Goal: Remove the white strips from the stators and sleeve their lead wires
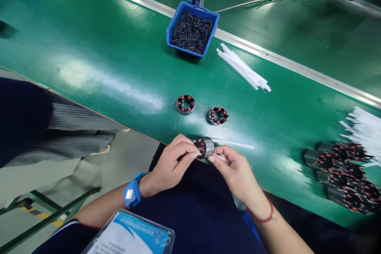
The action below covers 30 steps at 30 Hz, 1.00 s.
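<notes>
Badge (133, 232) cut off by the bottom edge, its small print unreadable. At lower centre, my left grip (168, 162) holds a stator (210, 147), masking its left end; my right grip (236, 170) pinches a white strip (222, 158) at the other, mostly hidden. Right edge crops the stator pile (336, 178).

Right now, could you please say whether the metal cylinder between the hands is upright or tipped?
Tipped: the metal cylinder is sideways, its wound end facing the left hand.
</notes>
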Each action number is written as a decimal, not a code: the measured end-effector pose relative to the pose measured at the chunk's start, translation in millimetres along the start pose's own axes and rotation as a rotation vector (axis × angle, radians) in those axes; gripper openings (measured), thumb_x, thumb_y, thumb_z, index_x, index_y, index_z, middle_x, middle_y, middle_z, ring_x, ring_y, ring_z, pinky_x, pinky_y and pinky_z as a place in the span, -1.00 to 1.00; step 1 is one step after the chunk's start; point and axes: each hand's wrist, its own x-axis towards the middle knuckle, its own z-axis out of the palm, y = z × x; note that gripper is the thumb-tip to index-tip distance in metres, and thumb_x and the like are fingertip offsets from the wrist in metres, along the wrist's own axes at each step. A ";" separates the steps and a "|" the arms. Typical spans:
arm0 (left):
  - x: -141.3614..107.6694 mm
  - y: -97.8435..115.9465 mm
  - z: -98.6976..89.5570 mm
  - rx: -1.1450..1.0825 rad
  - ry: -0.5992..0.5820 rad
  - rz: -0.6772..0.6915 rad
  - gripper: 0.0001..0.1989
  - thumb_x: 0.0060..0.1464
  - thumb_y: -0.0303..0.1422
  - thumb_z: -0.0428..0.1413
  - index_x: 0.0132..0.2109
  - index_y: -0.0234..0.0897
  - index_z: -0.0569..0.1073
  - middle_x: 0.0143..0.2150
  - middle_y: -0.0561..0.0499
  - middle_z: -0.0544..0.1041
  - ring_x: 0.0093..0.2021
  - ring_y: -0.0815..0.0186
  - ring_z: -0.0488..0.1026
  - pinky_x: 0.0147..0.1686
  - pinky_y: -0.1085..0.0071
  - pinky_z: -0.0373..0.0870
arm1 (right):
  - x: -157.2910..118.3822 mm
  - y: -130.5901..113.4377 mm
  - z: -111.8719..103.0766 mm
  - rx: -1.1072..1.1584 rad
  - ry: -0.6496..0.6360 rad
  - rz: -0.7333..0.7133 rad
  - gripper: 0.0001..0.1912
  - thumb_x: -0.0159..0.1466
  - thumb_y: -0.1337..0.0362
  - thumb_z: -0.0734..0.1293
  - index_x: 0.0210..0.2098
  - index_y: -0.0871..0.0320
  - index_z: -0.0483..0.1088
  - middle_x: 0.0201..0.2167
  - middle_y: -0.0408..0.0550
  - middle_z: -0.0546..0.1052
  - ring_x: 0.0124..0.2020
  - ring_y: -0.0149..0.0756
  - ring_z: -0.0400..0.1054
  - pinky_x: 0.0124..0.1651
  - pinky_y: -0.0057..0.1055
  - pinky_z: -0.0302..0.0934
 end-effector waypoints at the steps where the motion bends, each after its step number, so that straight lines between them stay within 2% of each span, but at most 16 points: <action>1: 0.3 0.7 -1.2 0.003 0.000 0.016 -0.88 0.19 -0.48 0.02 -0.22 -0.26 0.46 -0.32 0.00 0.43 -0.25 0.35 0.36 -0.21 0.41 0.33 | -0.5 0.3 1.4 -0.044 0.012 -0.013 -0.77 0.24 0.09 0.27 -0.29 0.14 0.38 -0.45 -0.15 0.43 -0.48 -0.40 0.20 -0.38 -0.46 0.11; 6: 0.6 7.7 -3.6 0.012 -0.071 -0.044 -0.86 0.20 -0.45 -0.01 -0.22 -0.24 0.46 -0.25 -0.02 0.40 -0.18 0.33 0.35 -0.14 0.38 0.31 | -0.1 2.2 7.3 -0.230 0.104 -0.084 -0.78 0.25 0.11 0.25 -0.32 0.13 0.41 -0.52 -0.18 0.43 -0.53 -0.40 0.20 -0.42 -0.47 0.10; 8: -0.3 8.7 -2.1 -0.028 -0.043 -0.109 -0.88 0.18 -0.40 0.04 -0.13 -0.23 0.39 -0.19 -0.02 0.38 -0.15 0.32 0.34 -0.11 0.37 0.31 | 1.3 3.3 9.1 -0.236 0.144 -0.099 -0.77 0.26 0.11 0.25 -0.29 0.13 0.43 -0.49 -0.16 0.46 -0.51 -0.39 0.23 -0.40 -0.47 0.13; 11: -0.4 8.7 -0.8 -0.023 0.037 -0.203 -0.67 0.09 -0.35 0.13 0.00 -0.23 0.27 -0.15 -0.03 0.35 -0.16 0.32 0.33 -0.15 0.39 0.32 | 2.5 3.8 10.8 -0.212 0.157 -0.109 -0.74 0.27 0.10 0.24 -0.25 0.14 0.43 -0.43 -0.12 0.51 -0.48 -0.37 0.29 -0.35 -0.46 0.18; 13: 1.1 9.7 -1.7 0.074 -0.020 -0.228 -0.77 0.10 -0.38 0.11 -0.07 -0.24 0.33 -0.19 -0.01 0.36 -0.20 0.33 0.32 -0.20 0.41 0.32 | 2.2 3.0 11.3 -0.215 0.148 -0.116 -0.75 0.28 0.11 0.23 -0.24 0.14 0.43 -0.41 -0.11 0.52 -0.45 -0.36 0.31 -0.33 -0.45 0.19; 15: 2.8 11.7 -3.4 0.143 -0.094 -0.223 -0.92 0.16 -0.41 0.04 -0.18 -0.26 0.39 -0.24 0.00 0.37 -0.23 0.35 0.33 -0.22 0.42 0.31 | 1.2 1.3 11.9 -0.233 0.149 -0.121 -0.77 0.28 0.13 0.23 -0.24 0.13 0.43 -0.41 -0.12 0.52 -0.45 -0.36 0.30 -0.33 -0.45 0.19; 16: 3.4 12.6 -4.1 0.156 -0.102 -0.210 -0.91 0.19 -0.41 0.00 -0.21 -0.27 0.40 -0.25 0.00 0.38 -0.24 0.35 0.33 -0.23 0.42 0.31 | 0.6 0.4 12.4 -0.245 0.152 -0.122 -0.78 0.27 0.14 0.24 -0.24 0.13 0.43 -0.42 -0.12 0.51 -0.46 -0.36 0.30 -0.34 -0.45 0.19; 21: 2.6 12.5 -2.3 0.313 0.003 -0.040 -0.89 0.18 -0.45 -0.01 -0.27 -0.29 0.41 -0.32 -0.01 0.39 -0.26 0.33 0.33 -0.24 0.40 0.30 | -1.8 -1.2 15.6 -0.310 0.176 -0.146 -0.77 0.28 0.12 0.22 -0.28 0.13 0.41 -0.54 -0.17 0.44 -0.56 -0.39 0.22 -0.44 -0.47 0.12; 24: 2.4 9.1 0.9 0.367 0.029 0.058 -0.89 0.17 -0.50 -0.01 -0.28 -0.27 0.39 -0.31 -0.01 0.39 -0.26 0.32 0.32 -0.22 0.38 0.29 | -1.4 0.6 17.0 -0.335 0.211 -0.162 -0.78 0.28 0.12 0.22 -0.30 0.12 0.39 -0.54 -0.17 0.44 -0.55 -0.38 0.24 -0.45 -0.47 0.10; 26: 3.3 7.2 2.7 0.310 0.028 0.018 -0.94 0.15 -0.49 0.03 -0.23 -0.27 0.37 -0.24 -0.02 0.38 -0.20 0.31 0.32 -0.16 0.37 0.31 | -0.7 1.7 17.7 -0.355 0.225 -0.159 -0.79 0.28 0.12 0.22 -0.31 0.11 0.38 -0.56 -0.18 0.43 -0.55 -0.37 0.25 -0.45 -0.47 0.09; 30: 6.3 6.3 6.1 0.239 0.002 -0.112 -0.84 0.10 -0.43 0.13 -0.15 -0.28 0.34 -0.13 -0.05 0.35 -0.07 0.26 0.30 -0.06 0.31 0.30 | -0.3 1.6 18.4 -0.343 0.222 -0.174 -0.80 0.29 0.14 0.22 -0.27 0.12 0.39 -0.51 -0.15 0.49 -0.52 -0.34 0.31 -0.40 -0.45 0.14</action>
